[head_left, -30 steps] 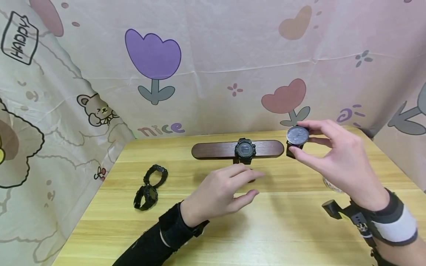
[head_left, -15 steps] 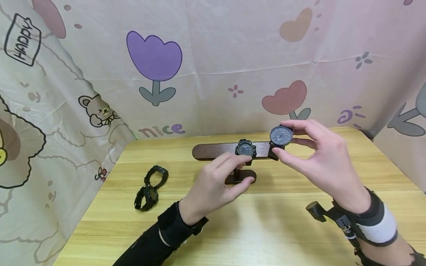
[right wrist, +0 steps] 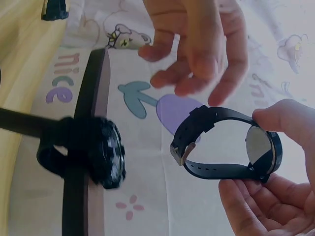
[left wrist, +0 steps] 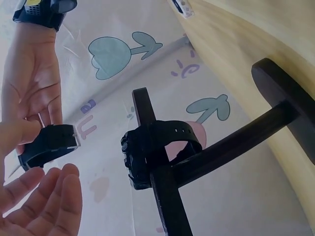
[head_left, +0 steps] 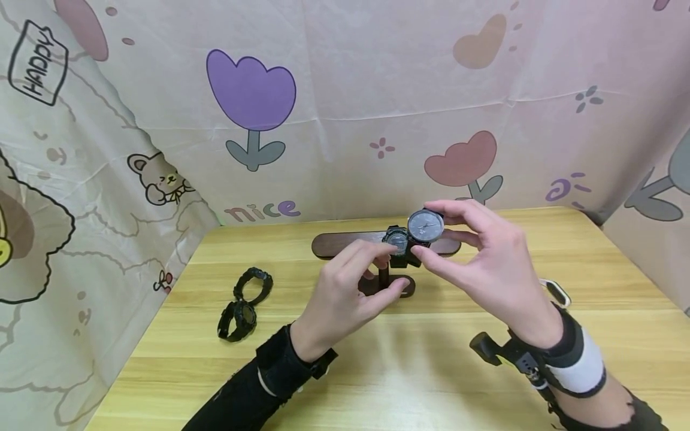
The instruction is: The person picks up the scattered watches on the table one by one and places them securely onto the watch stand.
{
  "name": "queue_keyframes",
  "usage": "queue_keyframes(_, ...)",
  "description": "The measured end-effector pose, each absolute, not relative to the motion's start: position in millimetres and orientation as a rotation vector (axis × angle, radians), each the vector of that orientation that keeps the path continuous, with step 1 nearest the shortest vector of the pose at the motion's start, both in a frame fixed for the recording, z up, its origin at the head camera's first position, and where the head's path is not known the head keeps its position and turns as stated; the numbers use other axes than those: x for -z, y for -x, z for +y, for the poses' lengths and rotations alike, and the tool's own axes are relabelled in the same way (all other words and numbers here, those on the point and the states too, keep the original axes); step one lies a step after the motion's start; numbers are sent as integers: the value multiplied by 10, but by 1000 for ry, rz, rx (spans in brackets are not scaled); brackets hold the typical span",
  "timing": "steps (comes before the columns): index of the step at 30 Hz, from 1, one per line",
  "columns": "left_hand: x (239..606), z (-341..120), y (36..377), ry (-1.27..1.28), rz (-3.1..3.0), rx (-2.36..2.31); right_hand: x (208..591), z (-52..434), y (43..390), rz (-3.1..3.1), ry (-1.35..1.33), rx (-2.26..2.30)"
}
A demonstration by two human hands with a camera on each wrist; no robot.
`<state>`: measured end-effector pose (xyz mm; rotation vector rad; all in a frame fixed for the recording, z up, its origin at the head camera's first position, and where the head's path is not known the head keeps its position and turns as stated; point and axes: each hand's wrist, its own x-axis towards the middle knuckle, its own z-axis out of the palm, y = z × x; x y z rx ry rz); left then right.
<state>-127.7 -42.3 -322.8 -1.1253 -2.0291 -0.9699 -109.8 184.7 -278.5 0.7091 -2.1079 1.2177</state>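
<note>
Fingers (head_left: 431, 260) of the right hand (head_left: 485, 269) are pinching a round watch (head_left: 425, 225) just beside the stand's bar (head_left: 345, 244); left hand (head_left: 345, 293) is hovering relaxed, holding nothing. One watch (head_left: 398, 240) is sitting on the bar, two (head_left: 244, 302) are waiting on the counter (head_left: 409, 371). The held watch is facing the wearer, its closed strap loop pointing toward the bar's right end

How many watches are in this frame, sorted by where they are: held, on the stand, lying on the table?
Held by the right hand: 1 round-faced watch
On the wooden stand: 1 black watch
Lying on the table: 2 black watches
Total: 4
</note>
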Motion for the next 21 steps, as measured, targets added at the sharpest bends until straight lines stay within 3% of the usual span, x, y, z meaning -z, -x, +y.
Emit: queue_keyframes(21, 3303, -350, 1251, 1089, -1972, 1030, 2849, 1733, 1053, -2180, -716, -1208)
